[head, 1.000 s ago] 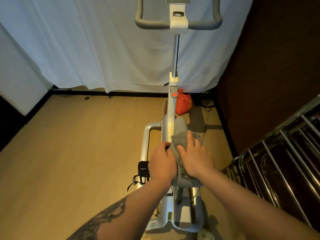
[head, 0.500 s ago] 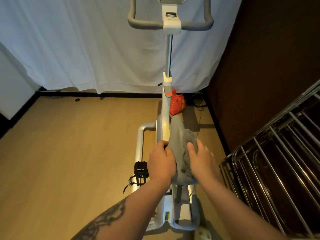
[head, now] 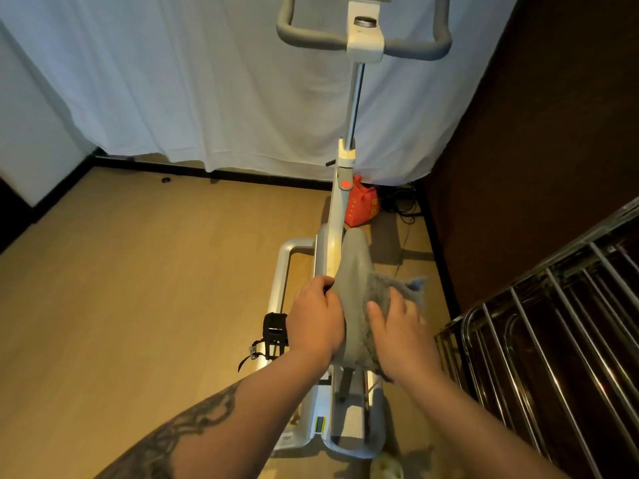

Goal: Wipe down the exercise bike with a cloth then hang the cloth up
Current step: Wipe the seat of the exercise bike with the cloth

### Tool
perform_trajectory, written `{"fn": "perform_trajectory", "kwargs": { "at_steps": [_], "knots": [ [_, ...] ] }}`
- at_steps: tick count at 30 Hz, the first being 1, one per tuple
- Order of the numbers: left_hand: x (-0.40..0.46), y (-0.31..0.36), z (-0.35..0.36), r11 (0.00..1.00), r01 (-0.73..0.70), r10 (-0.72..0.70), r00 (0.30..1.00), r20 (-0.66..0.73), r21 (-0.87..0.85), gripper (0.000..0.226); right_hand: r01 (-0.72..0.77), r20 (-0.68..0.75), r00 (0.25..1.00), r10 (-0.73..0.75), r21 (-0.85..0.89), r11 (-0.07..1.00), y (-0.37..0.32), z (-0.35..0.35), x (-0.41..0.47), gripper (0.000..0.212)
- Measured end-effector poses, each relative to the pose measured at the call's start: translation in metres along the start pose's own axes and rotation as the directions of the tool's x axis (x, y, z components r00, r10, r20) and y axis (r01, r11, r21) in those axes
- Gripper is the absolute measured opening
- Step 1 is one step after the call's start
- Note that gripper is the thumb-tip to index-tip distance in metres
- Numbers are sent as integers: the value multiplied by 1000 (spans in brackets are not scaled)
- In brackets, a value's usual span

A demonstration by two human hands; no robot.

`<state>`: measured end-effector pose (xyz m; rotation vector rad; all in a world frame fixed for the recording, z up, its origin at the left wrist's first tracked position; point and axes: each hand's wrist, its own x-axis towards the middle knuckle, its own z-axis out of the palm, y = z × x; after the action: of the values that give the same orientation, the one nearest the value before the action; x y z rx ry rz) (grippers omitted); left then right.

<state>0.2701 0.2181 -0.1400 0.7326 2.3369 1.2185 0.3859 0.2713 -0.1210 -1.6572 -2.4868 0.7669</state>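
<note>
Gripping bike saddle (head: 354, 267) w/ curled L hand (head: 316, 319), R hand (head: 397, 326) (fingers flat) pressing grey cloth (head: 382, 299) on it

The exercise bike (head: 326, 257) has a white and silver frame, grey handlebars (head: 363, 39) and a small red dot on its post. Its saddle (head: 354, 267) is grey, and the fluffy cloth (head: 390, 299) on it is grey too. The pedal (head: 275, 328) is black. The floor (head: 138, 288) is light tan, with a black strip along its far edge. The curtain (head: 207, 81) is plain white. A bag (head: 361, 205) is red with yellow marks. The rack (head: 553, 323) is shiny chrome. The left forearm (head: 193, 426) bears a dark tattoo pattern.
</note>
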Motion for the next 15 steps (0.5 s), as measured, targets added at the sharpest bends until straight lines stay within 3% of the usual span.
{"fn": "perform_trajectory", "kwargs": {
  "at_steps": [2,4,7,10,13,15],
  "knots": [
    [-1,2,-2,1000,6,-6,1000,-5,21,25,-83,62,995,77,98,992,-3,0,30,62],
    [-4,2,-3,1000,9,-9,1000,-9,4,25,-144,20,990,143,238,961,-3,5,40,68],
    [-6,5,-4,999,31,-31,999,-14,-19,25,-101,-43,990,133,432,896,17,21,14,73],
    [-6,9,-5,998,52,-53,998,-31,-31,25,-103,-31,986,165,665,740,29,29,0,58],
    [-7,9,-3,995,84,-86,996,-40,-50,25,-130,-13,977,211,749,650,29,24,14,24],
    [-8,10,-3,995,101,-101,993,-68,-13,25,-180,91,978,188,824,538,30,19,16,30]
  ]
}}
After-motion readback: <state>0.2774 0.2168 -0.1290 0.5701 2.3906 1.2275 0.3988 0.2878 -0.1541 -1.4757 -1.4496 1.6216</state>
